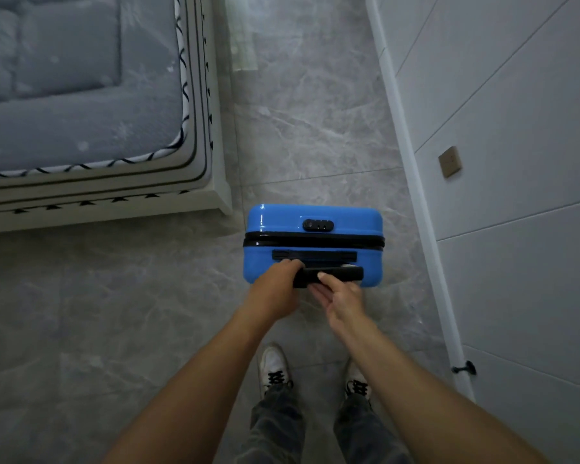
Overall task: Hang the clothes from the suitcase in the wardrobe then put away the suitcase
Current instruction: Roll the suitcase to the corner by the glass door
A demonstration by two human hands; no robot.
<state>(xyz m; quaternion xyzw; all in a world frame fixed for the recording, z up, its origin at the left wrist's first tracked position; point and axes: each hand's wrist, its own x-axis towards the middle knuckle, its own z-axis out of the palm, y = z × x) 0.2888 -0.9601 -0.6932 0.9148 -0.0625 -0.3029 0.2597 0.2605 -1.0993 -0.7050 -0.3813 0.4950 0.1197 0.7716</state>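
Observation:
A glossy blue hard-shell suitcase [315, 219] stands upright and zipped shut on the grey floor, seen from above, with a black combination lock [318, 225] on top. Its black pull handle [335, 274] sits at the near edge. My left hand [275, 289] grips the left end of that handle with curled fingers. My right hand [340, 299] holds the handle from the near side, its thumb lying across the top. No clothes are in sight.
A bed with a grey-blue mattress [74, 78] fills the upper left, its corner close to the suitcase. A white wall of panels [516, 162] with a small black knob [464, 368] runs along the right. My two shoes [275, 366] stand just behind the suitcase.

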